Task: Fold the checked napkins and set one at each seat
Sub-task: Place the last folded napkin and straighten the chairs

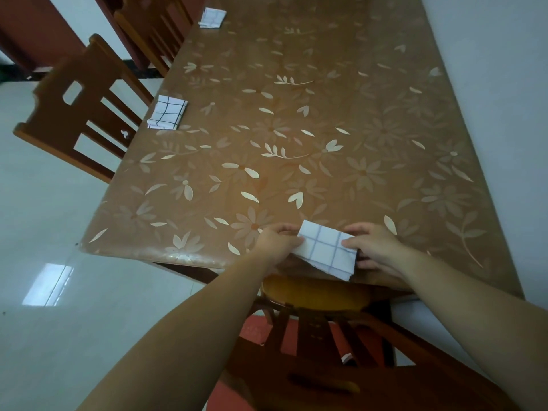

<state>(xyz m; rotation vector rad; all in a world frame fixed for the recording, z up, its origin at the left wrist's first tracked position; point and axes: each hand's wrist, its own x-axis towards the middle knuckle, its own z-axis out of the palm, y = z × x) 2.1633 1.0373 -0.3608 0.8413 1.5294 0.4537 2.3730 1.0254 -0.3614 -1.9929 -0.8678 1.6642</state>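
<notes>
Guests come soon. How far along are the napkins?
Done: nearer napkin lies folded by the nearer chair, farther napkin by the farther chair. In hand: left hand and right hand hold a third napkin over the table edge at the end chair. Left: setting it down.

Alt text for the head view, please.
The left grip and right grip hold a folded checked napkin at the near edge of a floral-covered table. A second napkin lies by the nearer side chair, a third napkin by the farther side chair.
</notes>
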